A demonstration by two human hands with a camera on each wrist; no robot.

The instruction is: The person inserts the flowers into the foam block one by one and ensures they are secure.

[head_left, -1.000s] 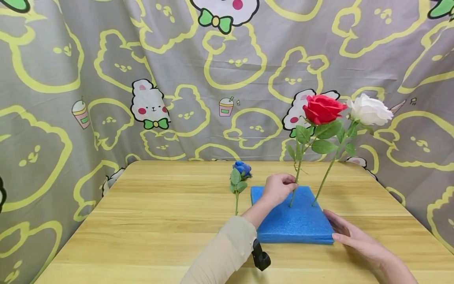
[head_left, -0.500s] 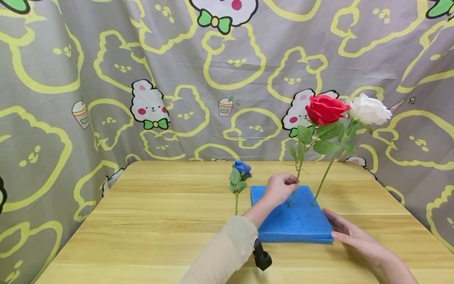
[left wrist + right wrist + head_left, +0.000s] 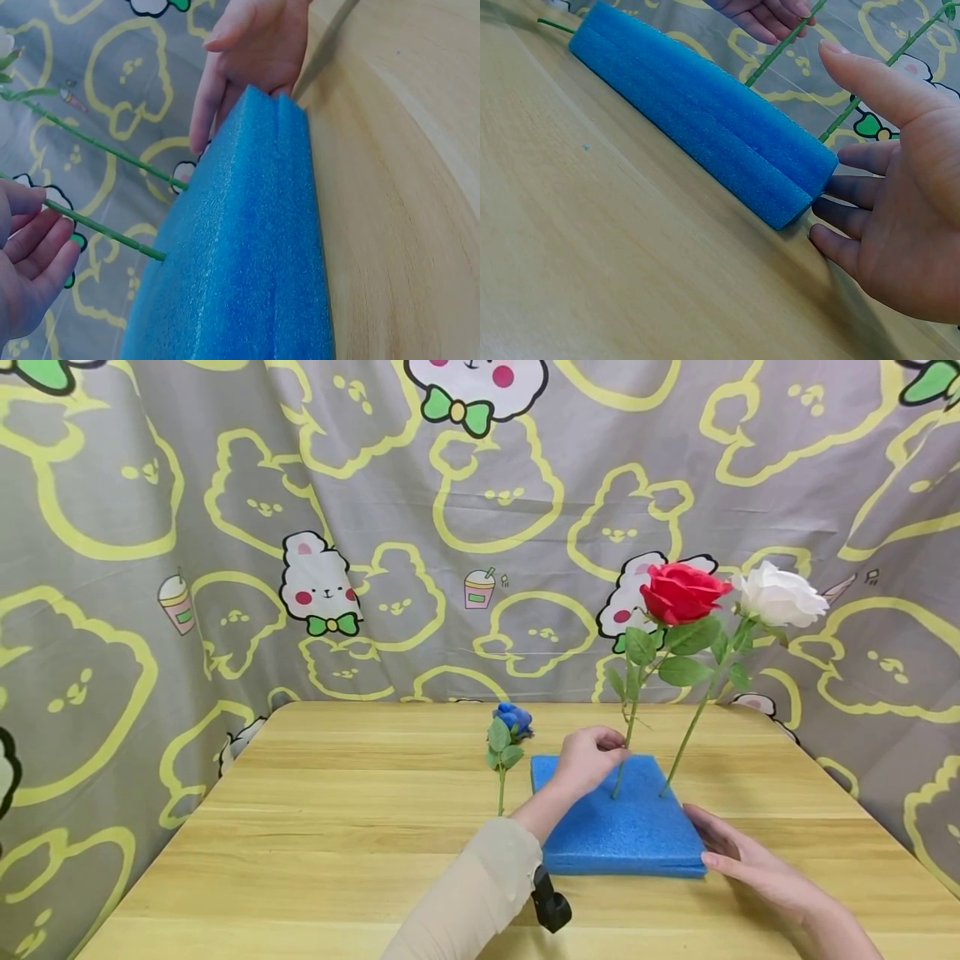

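A red rose (image 3: 686, 593) and a white rose (image 3: 782, 594) stand with their green stems stuck in a blue foam block (image 3: 626, 835) on the table. My left hand (image 3: 588, 762) pinches the red rose's stem (image 3: 105, 230) between thumb and finger, a little above the foam. At the block's right side, my right hand (image 3: 757, 864) rests its fingers near the front corner. The right wrist view shows that hand (image 3: 915, 172) with its fingers extended against the foam's end and the thumb raised apart from it.
A blue rose (image 3: 512, 719) lies on the wooden table (image 3: 337, 827) left of the block, its lower stem hidden by the left arm. A black strap (image 3: 551, 902) hangs from the left sleeve. Behind the table hangs a grey patterned curtain (image 3: 405, 510).
The red rose leans slightly right half a second ago, then comes back left by now, with the left hand still on its stem. The right hand stays at the block.
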